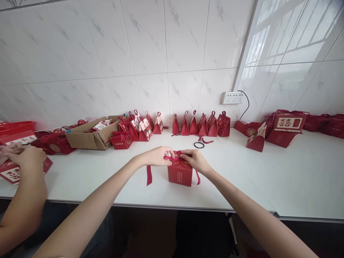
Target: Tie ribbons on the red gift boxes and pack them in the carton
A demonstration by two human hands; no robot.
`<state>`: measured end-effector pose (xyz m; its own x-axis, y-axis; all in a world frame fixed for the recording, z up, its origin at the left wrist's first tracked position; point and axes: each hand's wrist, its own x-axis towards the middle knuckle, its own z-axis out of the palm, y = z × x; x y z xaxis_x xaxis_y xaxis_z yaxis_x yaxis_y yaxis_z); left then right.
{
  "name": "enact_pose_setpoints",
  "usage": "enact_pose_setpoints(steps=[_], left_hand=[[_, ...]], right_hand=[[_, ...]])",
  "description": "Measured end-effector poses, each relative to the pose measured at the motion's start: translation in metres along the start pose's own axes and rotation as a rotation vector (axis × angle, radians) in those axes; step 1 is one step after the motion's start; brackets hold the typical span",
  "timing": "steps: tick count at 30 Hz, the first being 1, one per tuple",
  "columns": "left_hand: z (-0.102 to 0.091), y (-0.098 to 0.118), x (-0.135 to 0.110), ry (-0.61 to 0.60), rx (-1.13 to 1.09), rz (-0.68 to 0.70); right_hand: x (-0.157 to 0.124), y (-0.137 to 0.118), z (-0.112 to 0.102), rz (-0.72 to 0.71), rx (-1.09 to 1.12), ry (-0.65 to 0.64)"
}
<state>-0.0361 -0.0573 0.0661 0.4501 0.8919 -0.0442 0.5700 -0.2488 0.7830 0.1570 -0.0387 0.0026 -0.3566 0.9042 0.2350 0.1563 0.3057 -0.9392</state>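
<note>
A red gift box [180, 176] with gold print stands upright on the white table, close to its front edge. Across its top runs a dark pink ribbon [149, 175], one tail hanging off to the left and another on the right side. My left hand [158, 156] is at the top left of the box, fingers pinched on the ribbon. My right hand [195, 159] grips the ribbon at the top right, thumb and fingers closed together. The crossing of the ribbon between my hands is partly hidden by my fingers.
Small red triangular boxes [193, 125] line the wall. A cardboard box [91, 138] and a co-worker's hands [25, 156] are left. A black ring [199, 145] lies behind my right hand. More red boxes [285, 134] stand right, with a power strip [232, 98] on the wall.
</note>
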Motion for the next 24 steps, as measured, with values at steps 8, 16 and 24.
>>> enact_pose_setpoints(steps=[8,16,24], left_hand=[[-0.006,0.016,0.007,0.039,0.204,0.134],[-0.01,0.039,0.028,0.0,0.278,0.208],[-0.005,0.006,0.051,0.103,0.167,0.175]], right_hand=[[0.003,0.005,0.0,0.081,0.061,0.071],[0.007,-0.005,-0.001,0.027,-0.022,0.023],[0.005,0.001,-0.004,0.01,0.109,-0.055]])
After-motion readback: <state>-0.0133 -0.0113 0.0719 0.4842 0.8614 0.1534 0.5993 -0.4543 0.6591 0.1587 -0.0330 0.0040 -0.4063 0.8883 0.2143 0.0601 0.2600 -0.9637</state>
